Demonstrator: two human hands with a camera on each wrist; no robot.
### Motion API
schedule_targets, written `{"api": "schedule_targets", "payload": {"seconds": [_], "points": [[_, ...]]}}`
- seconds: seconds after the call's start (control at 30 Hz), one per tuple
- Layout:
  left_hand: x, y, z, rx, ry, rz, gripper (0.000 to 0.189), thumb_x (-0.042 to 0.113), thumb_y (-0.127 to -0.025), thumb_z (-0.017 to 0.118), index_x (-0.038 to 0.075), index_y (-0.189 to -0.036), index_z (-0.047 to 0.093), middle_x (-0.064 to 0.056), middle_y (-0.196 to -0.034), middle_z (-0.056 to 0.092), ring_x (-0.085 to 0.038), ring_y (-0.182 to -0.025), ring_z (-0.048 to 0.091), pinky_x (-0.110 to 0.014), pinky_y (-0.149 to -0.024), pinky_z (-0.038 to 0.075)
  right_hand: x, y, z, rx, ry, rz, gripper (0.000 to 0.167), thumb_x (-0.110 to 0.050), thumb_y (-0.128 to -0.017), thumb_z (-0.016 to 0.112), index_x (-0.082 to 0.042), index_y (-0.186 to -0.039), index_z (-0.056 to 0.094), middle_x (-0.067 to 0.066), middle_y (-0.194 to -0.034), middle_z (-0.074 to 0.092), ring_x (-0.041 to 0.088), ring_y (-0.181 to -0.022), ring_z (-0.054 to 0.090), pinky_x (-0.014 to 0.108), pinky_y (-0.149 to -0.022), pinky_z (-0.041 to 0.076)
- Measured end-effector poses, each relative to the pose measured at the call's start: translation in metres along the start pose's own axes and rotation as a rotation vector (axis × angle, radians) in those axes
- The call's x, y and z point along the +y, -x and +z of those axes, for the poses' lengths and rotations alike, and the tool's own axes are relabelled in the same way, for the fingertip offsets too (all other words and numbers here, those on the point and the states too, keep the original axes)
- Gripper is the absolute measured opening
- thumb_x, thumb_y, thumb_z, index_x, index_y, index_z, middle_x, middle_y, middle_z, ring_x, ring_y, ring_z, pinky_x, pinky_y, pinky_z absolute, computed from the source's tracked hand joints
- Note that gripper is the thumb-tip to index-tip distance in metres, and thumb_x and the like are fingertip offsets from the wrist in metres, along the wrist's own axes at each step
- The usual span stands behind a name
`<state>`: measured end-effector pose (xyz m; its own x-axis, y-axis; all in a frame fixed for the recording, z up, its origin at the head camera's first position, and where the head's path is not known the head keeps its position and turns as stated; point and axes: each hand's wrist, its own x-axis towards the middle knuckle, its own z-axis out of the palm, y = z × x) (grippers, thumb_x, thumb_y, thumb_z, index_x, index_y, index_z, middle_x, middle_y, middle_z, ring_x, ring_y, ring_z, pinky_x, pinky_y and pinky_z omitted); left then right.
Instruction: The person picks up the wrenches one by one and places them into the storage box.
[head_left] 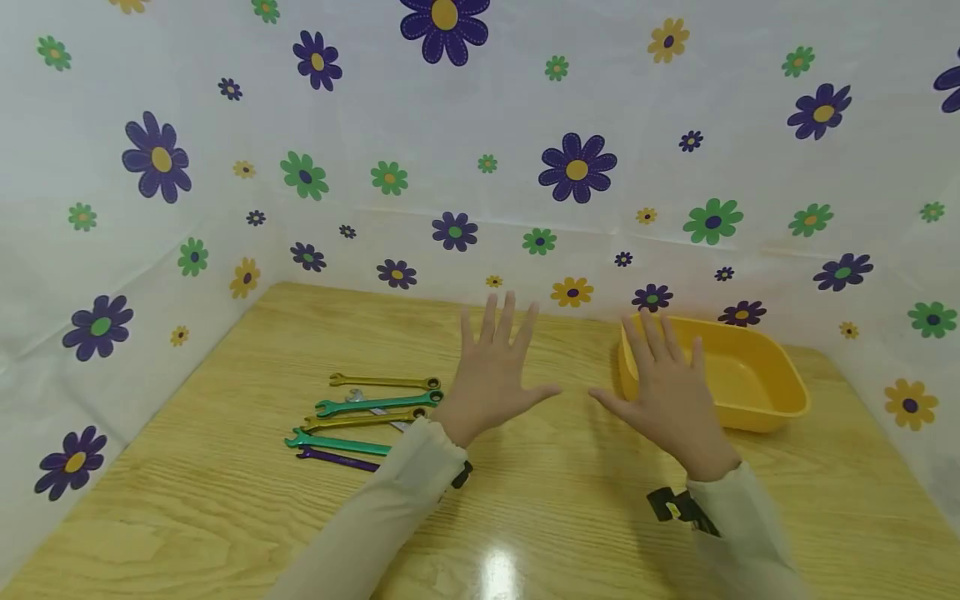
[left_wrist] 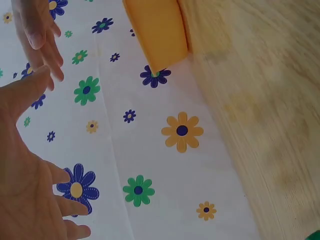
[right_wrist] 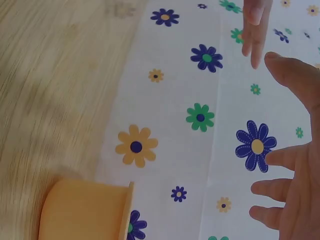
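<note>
Both hands are raised above the table with fingers spread, holding nothing. In the head view my left hand (head_left: 491, 375) is just right of a group of wrenches, its thumb pointing toward the other hand. My right hand (head_left: 667, 396) hangs in front of the left part of a yellow plastic basin (head_left: 750, 375), hiding some of its rim. Among the combination wrenches are a gold wrench (head_left: 382, 382), a green wrench (head_left: 348, 442) and a purple wrench (head_left: 337, 458). The left forearm covers some of their ends. A silver wrench (head_left: 356, 397) lies partly under the others.
The wooden table (head_left: 555, 517) carries the wrenches at left and the basin at back right. A white flower-print cloth (head_left: 510, 108) stands behind and along the sides of the table. Dark straps with small devices sit on both wrists, such as the right strap (head_left: 675, 505).
</note>
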<state>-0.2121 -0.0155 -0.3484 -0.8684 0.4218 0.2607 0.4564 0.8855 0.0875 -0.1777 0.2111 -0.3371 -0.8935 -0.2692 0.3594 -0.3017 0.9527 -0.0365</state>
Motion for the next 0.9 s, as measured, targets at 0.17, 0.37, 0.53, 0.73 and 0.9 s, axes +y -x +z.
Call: {"api": "schedule_targets", "payload": {"seconds": [0.17, 0.37, 0.53, 0.73, 0.9], "points": [[0.008, -0.008, 0.005, 0.047, -0.032, 0.032, 0.103, 0.071, -0.080, 0.049, 0.014, -0.152, 0.003, -0.018, -0.158, 0.000, -0.036, -0.146, -0.003, -0.065, -0.111, 0.005, 0.012, 0.002, -0.002, 0.034, -0.001, -0.026, 0.101, -0.054, -0.076, 0.068, -0.007, -0.150, 0.018, 0.023, -0.152, 0.025, 0.041, -0.142, 0.020, 0.072, -0.103, 0.017], [0.019, -0.015, 0.008, 0.036, 0.022, 0.039, 0.101, 0.071, -0.081, 0.047, 0.013, -0.152, 0.005, -0.016, -0.158, -0.002, -0.035, -0.146, -0.002, -0.064, -0.111, 0.003, 0.025, 0.003, -0.005, 0.105, -0.008, -0.066, 0.099, -0.049, -0.072, 0.073, -0.002, -0.146, 0.028, 0.024, -0.148, 0.032, 0.042, -0.136, 0.031, 0.072, -0.101, 0.022], [0.029, -0.023, 0.013, 0.021, 0.056, 0.042, 0.101, 0.070, -0.082, 0.047, 0.010, -0.152, 0.006, -0.014, -0.159, 0.003, -0.033, -0.147, 0.002, -0.062, -0.113, 0.009, 0.039, 0.006, -0.008, 0.134, -0.039, -0.067, 0.098, -0.044, -0.070, 0.077, -0.001, -0.145, 0.030, 0.024, -0.146, 0.036, 0.043, -0.132, 0.037, 0.070, -0.101, 0.023], [0.041, -0.034, 0.019, 0.007, 0.015, 0.053, 0.096, 0.068, -0.083, 0.048, 0.011, -0.151, 0.013, -0.011, -0.158, 0.016, -0.032, -0.145, 0.014, -0.056, -0.114, 0.016, 0.059, 0.011, -0.009, 0.145, -0.072, -0.042, 0.092, -0.036, -0.070, 0.078, 0.003, -0.141, 0.035, 0.026, -0.143, 0.039, 0.045, -0.129, 0.038, 0.070, -0.102, 0.022], [0.053, -0.044, 0.021, 0.032, -0.059, 0.086, 0.093, 0.069, -0.083, 0.047, 0.010, -0.150, 0.020, -0.011, -0.154, 0.026, -0.032, -0.142, 0.026, -0.054, -0.114, 0.021, 0.078, 0.017, -0.011, 0.104, -0.084, -0.005, 0.088, -0.037, -0.074, 0.075, 0.006, -0.140, 0.035, 0.030, -0.141, 0.039, 0.047, -0.127, 0.037, 0.069, -0.102, 0.022]]}}
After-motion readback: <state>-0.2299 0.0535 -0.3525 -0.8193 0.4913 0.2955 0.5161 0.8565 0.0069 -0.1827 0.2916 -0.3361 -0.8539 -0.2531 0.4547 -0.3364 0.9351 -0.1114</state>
